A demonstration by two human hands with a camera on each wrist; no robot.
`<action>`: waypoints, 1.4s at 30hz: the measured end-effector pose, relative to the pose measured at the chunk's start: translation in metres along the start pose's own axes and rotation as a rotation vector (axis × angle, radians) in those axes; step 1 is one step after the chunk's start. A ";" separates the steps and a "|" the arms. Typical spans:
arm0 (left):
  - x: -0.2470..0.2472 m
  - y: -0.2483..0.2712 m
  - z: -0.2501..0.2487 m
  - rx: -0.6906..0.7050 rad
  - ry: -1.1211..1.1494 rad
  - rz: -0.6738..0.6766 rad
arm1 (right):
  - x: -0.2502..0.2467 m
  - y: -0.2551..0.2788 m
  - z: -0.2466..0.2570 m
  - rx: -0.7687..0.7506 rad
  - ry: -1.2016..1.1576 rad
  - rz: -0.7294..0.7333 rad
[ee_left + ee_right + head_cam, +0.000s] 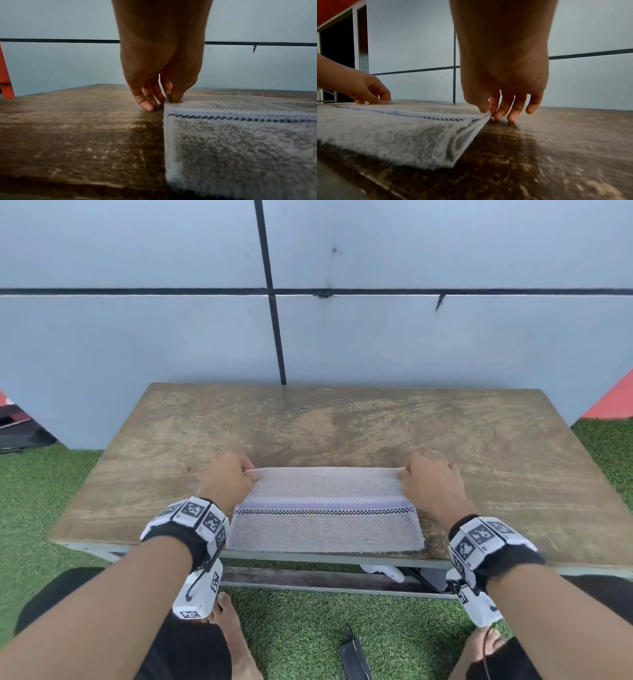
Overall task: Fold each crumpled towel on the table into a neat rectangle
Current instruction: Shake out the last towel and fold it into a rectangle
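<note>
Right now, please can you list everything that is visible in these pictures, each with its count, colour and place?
towel: one, pale grey with a blue band and a dark checked stripe, near edge of the table, between the hands.
table: one, worn brown wood, against the wall.
wall: pale blue-grey panels with dark seams, behind the table.
grass mat: green, on the floor.
dark flat object: one, on the grass; too unclear to name.
left hand: pinches the towel's far left corner.
right hand: pinches the far right corner.
</note>
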State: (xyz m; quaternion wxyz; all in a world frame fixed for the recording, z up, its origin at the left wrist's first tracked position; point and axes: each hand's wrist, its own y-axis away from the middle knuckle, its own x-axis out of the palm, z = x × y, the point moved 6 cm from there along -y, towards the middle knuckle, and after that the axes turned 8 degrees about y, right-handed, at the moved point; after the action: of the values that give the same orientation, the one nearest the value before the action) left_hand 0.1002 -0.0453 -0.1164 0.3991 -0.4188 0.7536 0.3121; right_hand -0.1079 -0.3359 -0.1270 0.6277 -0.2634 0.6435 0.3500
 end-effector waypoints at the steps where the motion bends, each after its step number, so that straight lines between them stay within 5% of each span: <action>1: 0.000 0.000 0.000 0.002 0.009 -0.004 | 0.000 0.000 0.000 -0.006 -0.008 -0.016; 24: 0.000 0.005 -0.006 -0.025 -0.085 0.076 | -0.011 0.008 0.005 0.016 0.042 0.039; 29: -0.029 0.009 -0.030 0.091 -0.090 0.067 | -0.038 0.013 0.002 0.010 -0.054 0.019; 38: -0.092 0.045 -0.060 0.561 0.152 -0.257 | -0.111 0.038 -0.032 -0.059 -0.336 -0.554; 40: -0.082 0.058 -0.051 0.611 0.143 -0.236 | -0.100 0.049 -0.031 -0.081 -0.250 -0.531; 42: -0.057 0.064 -0.033 0.540 0.112 -0.080 | -0.068 0.049 -0.034 -0.031 -0.137 -0.269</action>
State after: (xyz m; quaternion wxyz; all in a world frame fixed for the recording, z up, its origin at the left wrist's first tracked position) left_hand 0.0515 -0.0209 -0.0430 0.4662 -0.3432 0.8132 0.0604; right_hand -0.1626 -0.3389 -0.0545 0.7072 -0.3323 0.5526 0.2900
